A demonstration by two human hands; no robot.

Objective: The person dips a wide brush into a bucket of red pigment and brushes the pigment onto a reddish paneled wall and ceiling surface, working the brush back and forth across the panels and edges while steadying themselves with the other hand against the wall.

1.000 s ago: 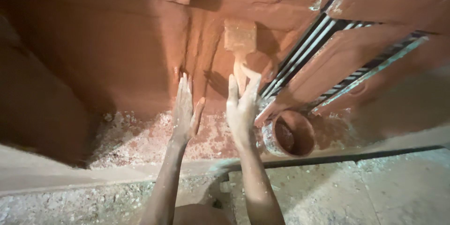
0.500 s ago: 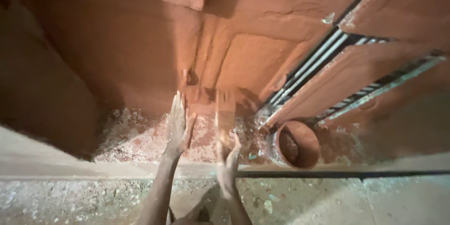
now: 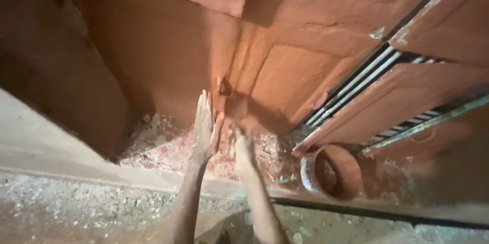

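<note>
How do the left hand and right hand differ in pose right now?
The left hand is sharp, flat and edge-on, its fingers straight and pointing up the clay-coloured wall; the right hand is motion-blurred, so its finger pose cannot be read. The left hand also reaches higher in the view than the right hand. Both are bare, dusted pale, hold nothing visible, and sit above the white flakes left of the clay pot.

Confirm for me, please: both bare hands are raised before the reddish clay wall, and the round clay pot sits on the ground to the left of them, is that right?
Not quite. The head view shows the round clay pot on the ground to the right of the hands, below the slatted shutter. The rest stands: the left hand and right hand are bare and raised before the reddish clay wall.
</note>
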